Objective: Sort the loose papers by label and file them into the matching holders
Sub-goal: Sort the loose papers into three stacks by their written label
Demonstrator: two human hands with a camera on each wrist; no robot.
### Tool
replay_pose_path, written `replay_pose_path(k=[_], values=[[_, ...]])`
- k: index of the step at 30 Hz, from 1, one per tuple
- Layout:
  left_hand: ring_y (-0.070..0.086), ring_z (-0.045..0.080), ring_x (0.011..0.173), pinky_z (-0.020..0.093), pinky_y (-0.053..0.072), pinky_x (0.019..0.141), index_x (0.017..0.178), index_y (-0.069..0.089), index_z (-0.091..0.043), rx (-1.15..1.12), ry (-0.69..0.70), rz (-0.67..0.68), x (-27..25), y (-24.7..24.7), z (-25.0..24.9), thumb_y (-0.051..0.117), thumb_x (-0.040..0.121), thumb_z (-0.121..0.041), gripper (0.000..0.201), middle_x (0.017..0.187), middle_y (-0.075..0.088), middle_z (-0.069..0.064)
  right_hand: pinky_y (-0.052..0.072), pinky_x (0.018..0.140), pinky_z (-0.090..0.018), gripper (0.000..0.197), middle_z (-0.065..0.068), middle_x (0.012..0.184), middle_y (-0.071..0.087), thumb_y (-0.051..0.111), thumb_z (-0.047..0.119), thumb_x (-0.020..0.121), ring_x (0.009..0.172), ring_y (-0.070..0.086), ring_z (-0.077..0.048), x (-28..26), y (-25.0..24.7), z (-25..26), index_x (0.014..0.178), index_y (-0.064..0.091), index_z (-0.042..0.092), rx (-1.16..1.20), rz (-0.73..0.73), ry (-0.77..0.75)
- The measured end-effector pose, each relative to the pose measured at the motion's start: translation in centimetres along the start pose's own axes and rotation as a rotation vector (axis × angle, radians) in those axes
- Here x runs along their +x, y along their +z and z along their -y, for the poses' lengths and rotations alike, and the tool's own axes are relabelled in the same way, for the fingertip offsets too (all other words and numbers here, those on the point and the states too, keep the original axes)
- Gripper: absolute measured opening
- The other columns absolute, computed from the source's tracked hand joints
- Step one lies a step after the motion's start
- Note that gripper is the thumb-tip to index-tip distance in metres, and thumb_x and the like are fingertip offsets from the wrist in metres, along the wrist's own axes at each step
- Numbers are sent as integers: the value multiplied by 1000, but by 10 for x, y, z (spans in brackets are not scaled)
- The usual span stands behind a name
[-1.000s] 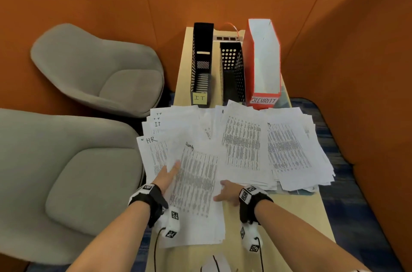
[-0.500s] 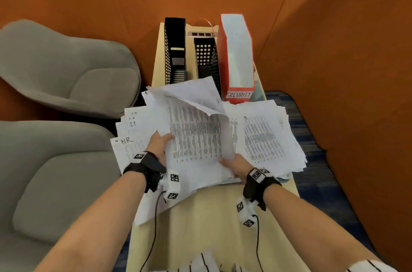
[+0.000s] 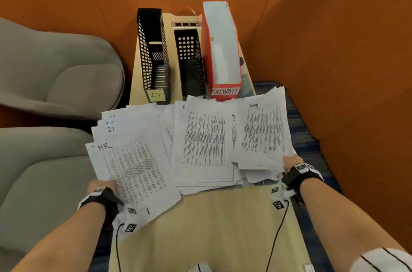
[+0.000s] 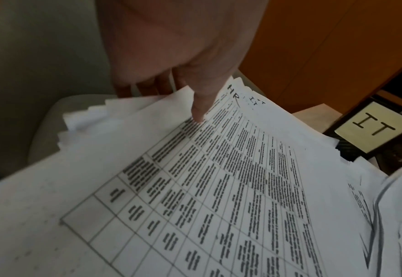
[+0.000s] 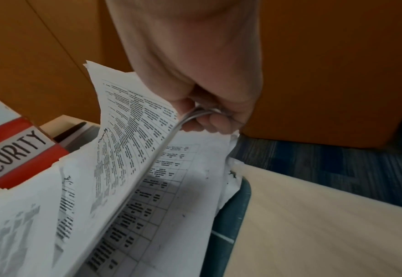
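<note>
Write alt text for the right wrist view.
The right hand pinches a thin sheaf of printed table sheets by its edge, lifting it off the paper pile below. A red holder labelled SECURITY stands at left, beyond the pile.

Orange panelled walls (image 3: 334,37) closing in a corner, two grey upholstered chairs (image 3: 55,66) side by side at the left, blue patterned carpet (image 3: 305,138) at the right, narrow pale wood surface (image 3: 223,227) running to the corner, soft even light
</note>
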State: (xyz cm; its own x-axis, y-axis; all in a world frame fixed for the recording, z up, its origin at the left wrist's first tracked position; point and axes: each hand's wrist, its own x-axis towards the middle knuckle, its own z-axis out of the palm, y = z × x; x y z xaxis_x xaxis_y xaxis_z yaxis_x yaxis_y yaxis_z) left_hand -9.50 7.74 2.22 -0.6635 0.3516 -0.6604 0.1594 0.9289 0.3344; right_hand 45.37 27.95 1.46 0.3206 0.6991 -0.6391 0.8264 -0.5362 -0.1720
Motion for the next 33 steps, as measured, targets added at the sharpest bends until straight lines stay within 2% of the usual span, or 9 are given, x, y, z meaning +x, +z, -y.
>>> replay_pose_path(k=[3, 9, 16, 19, 21, 23, 26, 29, 33], values=[[62, 42, 99, 44, 50, 86, 102, 64, 3, -25, -9, -223, -6, -3, 0, 57, 87, -10, 20, 107, 66, 27, 46, 100, -41, 56, -19, 135, 52, 62, 22, 83, 120, 53, -36, -8, -3, 17, 134, 47, 6, -74, 37, 30], [60, 44, 97, 41, 48, 79, 107, 66, -2, -92, 140, -423, -25, -4, -13, 46, 93, -10, 25, 98, 65, 26, 35, 108, -51, 89, -20, 149, 27, 66, 32, 80, 136, 32, -38, -19, 19, 53, 150, 13, 16, -77, -296, 26], [58, 43, 93, 44, 44, 77, 111, 52, -13, -365, 384, -684, -71, -21, -69, 34, 100, -30, 27, 103, 62, 25, 10, 118, -51, 97, -11, 161, -6, 64, 41, 84, 148, 1, -35, -14, 46, 87, 152, -5, 34, -95, -152, -150], [53, 29, 84, 28, 40, 77, 111, 54, -2, -526, 635, -804, -98, -38, -120, 37, 100, -22, 29, 100, 63, 21, 9, 118, -52, 98, -15, 160, -3, 67, 44, 82, 147, 3, -35, -5, 39, 79, 152, 0, 31, -38, -174, -57], [43, 7, 81, 4, 34, 72, 104, 53, -1, -646, 726, -771, -104, -43, -156, 37, 99, -16, 23, 95, 55, 9, 11, 118, -52, 98, -16, 160, -2, 66, 45, 82, 147, 4, -35, -3, 29, 68, 153, 0, 29, -16, -174, -10], [40, 6, 83, -3, 29, 69, 98, 50, -8, -706, 735, -673, -101, -33, -188, 37, 98, -13, 15, 87, 49, -5, 15, 117, -52, 95, -14, 160, 0, 65, 45, 84, 147, 8, -35, -1, 17, 55, 152, 1, 27, -10, -185, 4], [41, 8, 75, 5, 34, 66, 87, 44, -14, -780, 705, -482, -96, 2, -223, 36, 98, -12, 13, 76, 40, -16, 24, 114, -54, 95, -13, 159, 8, 66, 44, 82, 144, 18, -36, 7, 9, 42, 152, 5, 26, 18, -166, -22], [35, 0, 64, 8, 34, 61, 71, 39, -24, -819, 718, -314, -99, 38, -251, 38, 98, -14, 29, 71, 36, -11, 29, 112, -55, 98, -11, 157, 14, 69, 44, 77, 142, 22, -36, 17, 5, 34, 151, 8, 28, 69, -131, -24], [37, 16, 75, 31, 34, 69, 70, 42, -25, -863, 739, -87, -99, 75, -283, 42, 92, -24, 21, 80, 40, 5, 33, 109, -56, 97, -11, 157, 15, 68, 49, 76, 139, 29, -39, 28, 1, 31, 151, 10, 29, 118, -107, -69]])
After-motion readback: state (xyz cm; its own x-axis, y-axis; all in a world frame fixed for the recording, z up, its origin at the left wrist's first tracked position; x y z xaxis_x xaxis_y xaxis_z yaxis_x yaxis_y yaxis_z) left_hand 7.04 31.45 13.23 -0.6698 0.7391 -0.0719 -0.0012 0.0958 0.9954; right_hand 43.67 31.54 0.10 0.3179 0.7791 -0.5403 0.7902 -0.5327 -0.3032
